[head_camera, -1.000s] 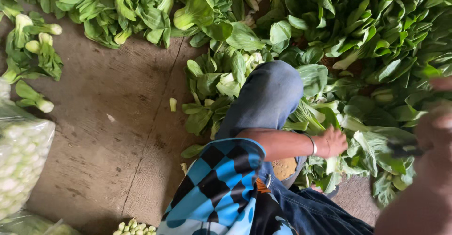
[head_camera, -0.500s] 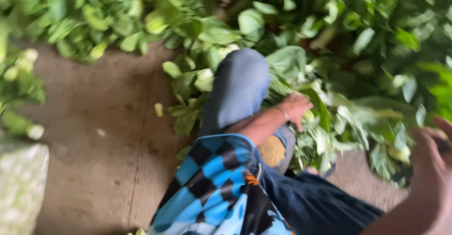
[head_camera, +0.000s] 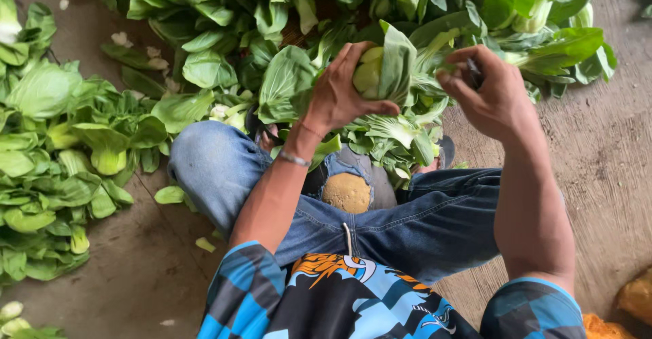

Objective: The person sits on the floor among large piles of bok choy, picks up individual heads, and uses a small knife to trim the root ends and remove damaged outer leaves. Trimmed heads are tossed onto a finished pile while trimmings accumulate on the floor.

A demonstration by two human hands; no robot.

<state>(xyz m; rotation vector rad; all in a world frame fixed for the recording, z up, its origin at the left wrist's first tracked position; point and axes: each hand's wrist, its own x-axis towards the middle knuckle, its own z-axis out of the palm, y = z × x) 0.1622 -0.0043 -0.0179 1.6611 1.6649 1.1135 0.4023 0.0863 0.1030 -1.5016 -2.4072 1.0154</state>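
Grip, left hand (head_camera: pixel 343 91): closed around a bok choy head (head_camera: pixel 382 73), fingers wrapped over its pale base, thumb pressed along the lower leaf.
Grip, right hand (head_camera: pixel 490 91): fingers curled tight on a small dark tool (head_camera: pixel 473 73), only partly visible; what kind of tool it is cannot be told.
Bok choy head: held in the air above the person's bent knees, just in front of the big heap of greens (head_camera: pixel 353 13); its leaves hang down on the near side.
Hands: close together, the right one just beside the held head, on the side away from the left wrist.
Bracelet (head_camera: pixel 295 157): thin, on the left wrist, below the held head.
Jeans (head_camera: pixel 435 220): blue, torn at one knee, directly under the held head.
Second heap of greens (head_camera: pixel 61 169): on the concrete floor (head_camera: pixel 136 271), well apart from the held head, beyond the left knee.
Loose leaves: scattered on the floor between the two heaps.
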